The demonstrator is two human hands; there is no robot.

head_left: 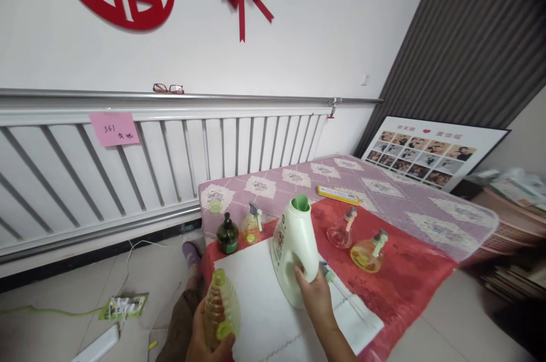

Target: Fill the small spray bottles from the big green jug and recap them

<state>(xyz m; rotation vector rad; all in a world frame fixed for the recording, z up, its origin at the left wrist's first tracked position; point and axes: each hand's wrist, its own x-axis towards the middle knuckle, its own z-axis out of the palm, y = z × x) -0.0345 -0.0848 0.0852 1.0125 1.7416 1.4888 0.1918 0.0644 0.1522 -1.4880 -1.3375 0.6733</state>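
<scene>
My left hand (203, 336) is wrapped round a ribbed, see-through yellow bottle (222, 305) whose neck is uncapped. My right hand (315, 296) grips the handle of a large pale-green detergent jug (289, 248), upright over a white cloth (256, 293). Its cap is off and a green spout shows in the mouth. Just behind the jug's handle, a grey and green spray head (326, 272) is partly hidden. A dark green pump bottle (227, 235) and a clear spray bottle (251, 227) stand to the jug's left.
To the right, a pinkish spray bottle (340, 232) and a yellow-tinted spray bottle (367, 254) stand on a red cloth (405, 265). A yellow flat case (338, 195) lies behind. A round greenish lid (215, 206) is near the back left. A power strip (125, 306) and cables lie on the floor.
</scene>
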